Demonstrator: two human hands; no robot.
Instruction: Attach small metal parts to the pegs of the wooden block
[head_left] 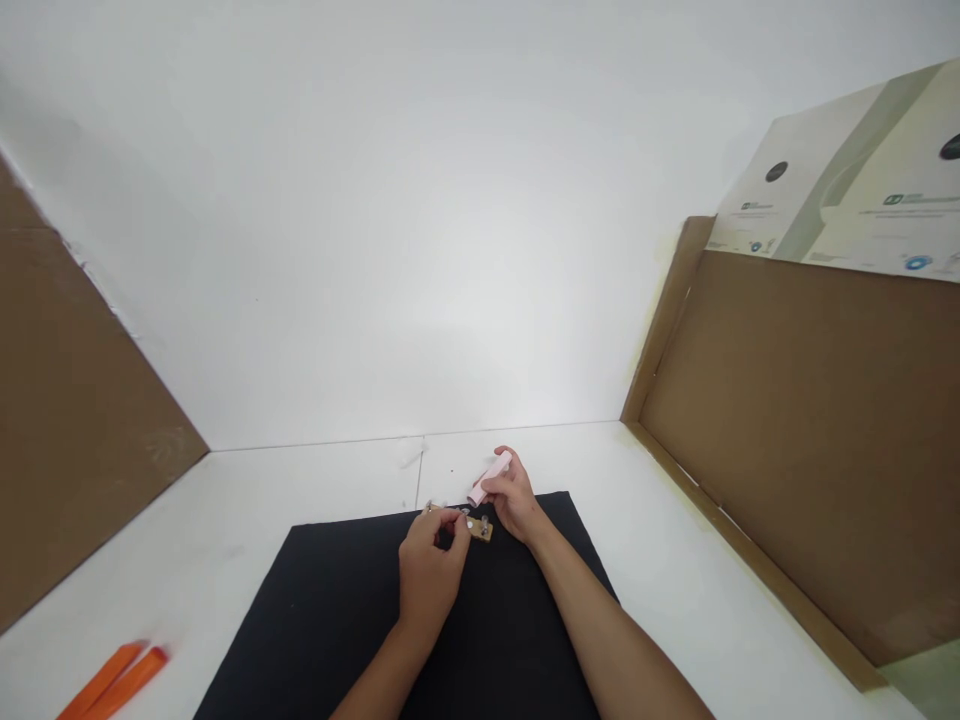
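Holding pink tube (491,480), right hand (514,497) beside left hand (430,575) on circuit board (481,530)

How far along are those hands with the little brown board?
Done: the small brown board sits on the black mat with shiny metal bits on it. In hand: the left hand pinches near it; the right hand grips a pink tube. Untouched: orange strips.

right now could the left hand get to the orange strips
Probably yes: nothing stands between the left hand and the orange plastic strips across the black mat and white tabletop, though its fingers are now at the small brown board.
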